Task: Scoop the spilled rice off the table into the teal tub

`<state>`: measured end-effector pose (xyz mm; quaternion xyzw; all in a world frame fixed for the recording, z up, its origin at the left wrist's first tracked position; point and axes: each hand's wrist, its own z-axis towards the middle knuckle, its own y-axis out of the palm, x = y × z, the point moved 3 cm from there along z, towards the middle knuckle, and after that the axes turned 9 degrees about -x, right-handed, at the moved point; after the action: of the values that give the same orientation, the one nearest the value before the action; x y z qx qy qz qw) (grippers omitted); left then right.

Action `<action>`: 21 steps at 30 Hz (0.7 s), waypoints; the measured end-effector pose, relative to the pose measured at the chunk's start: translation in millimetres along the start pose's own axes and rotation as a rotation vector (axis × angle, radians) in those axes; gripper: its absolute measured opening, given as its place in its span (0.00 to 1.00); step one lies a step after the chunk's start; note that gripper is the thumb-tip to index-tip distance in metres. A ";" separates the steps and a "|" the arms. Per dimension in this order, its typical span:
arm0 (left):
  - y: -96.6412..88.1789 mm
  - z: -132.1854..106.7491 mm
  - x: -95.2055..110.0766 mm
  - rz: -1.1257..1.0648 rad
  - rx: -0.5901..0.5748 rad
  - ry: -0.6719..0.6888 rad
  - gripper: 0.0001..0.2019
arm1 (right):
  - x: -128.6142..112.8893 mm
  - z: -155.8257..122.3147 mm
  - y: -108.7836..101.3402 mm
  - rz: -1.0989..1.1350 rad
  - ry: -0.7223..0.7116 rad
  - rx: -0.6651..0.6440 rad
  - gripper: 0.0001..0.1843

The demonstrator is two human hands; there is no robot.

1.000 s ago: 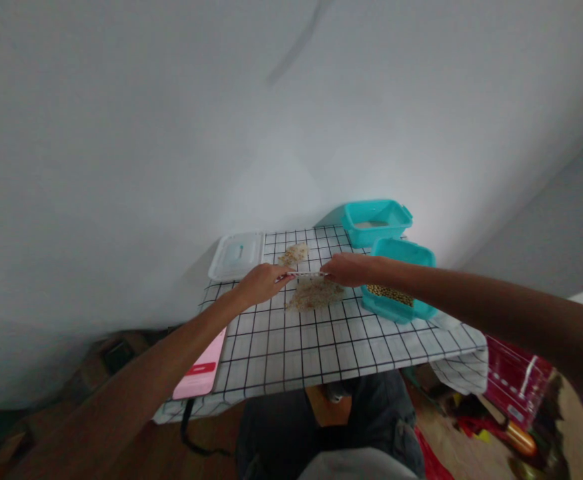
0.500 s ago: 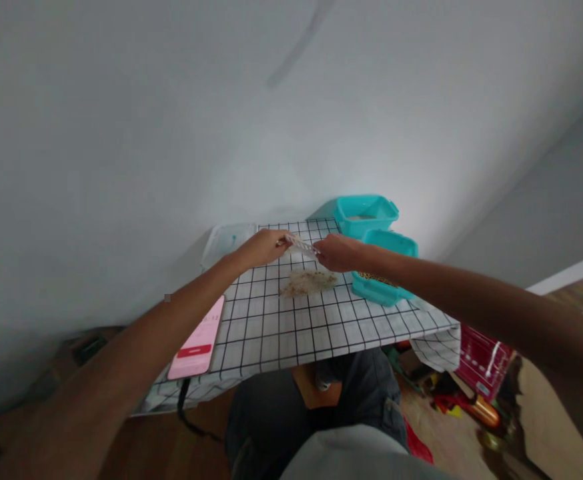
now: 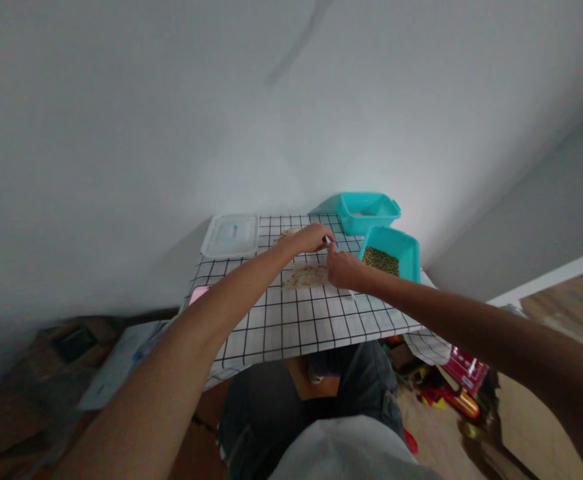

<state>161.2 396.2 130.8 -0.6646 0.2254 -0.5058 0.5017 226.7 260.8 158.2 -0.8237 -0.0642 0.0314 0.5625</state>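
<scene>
My left hand (image 3: 314, 238) and my right hand (image 3: 344, 270) meet over the checked tablecloth (image 3: 301, 320). Both are pinched on a small flat white card (image 3: 327, 241), of which only a sliver shows between the fingertips. Just below the hands a pile of brownish grain (image 3: 305, 275) lies spread on the cloth. A smaller pile of grain (image 3: 285, 234) sits behind my left wrist. To the right of my right hand stands a teal tub (image 3: 390, 257) holding greenish-yellow beans.
A second teal tub (image 3: 369, 212) stands at the back by the wall. A clear plastic lid (image 3: 230, 235) lies at the back left. A pink phone (image 3: 199, 293) peeks out beside my left forearm. Boxes and clutter lie on the floor on both sides.
Both hands have come closer together and shifted right toward the bean tub, with the card now mostly hidden in the fingers. The camera has turned, so the bean tub's inside shows.
</scene>
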 end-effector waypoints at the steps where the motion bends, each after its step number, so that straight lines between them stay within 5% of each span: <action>1: -0.2 -4.3 -2.6 0.008 0.002 -0.008 0.16 | -3.7 -0.2 2.4 0.008 0.003 0.010 0.39; 13: -8.7 -64.1 -23.3 0.079 0.017 -0.088 0.21 | -62.5 -3.8 7.7 0.131 -0.047 0.050 0.39; 21: -15.8 -83.2 -35.0 0.086 0.023 -0.156 0.22 | -83.1 5.4 0.4 0.216 -0.049 0.022 0.45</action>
<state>69.7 394.1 128.1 -0.6857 0.2082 -0.4329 0.5468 143.8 253.9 154.2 -0.8185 0.0116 0.1130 0.5632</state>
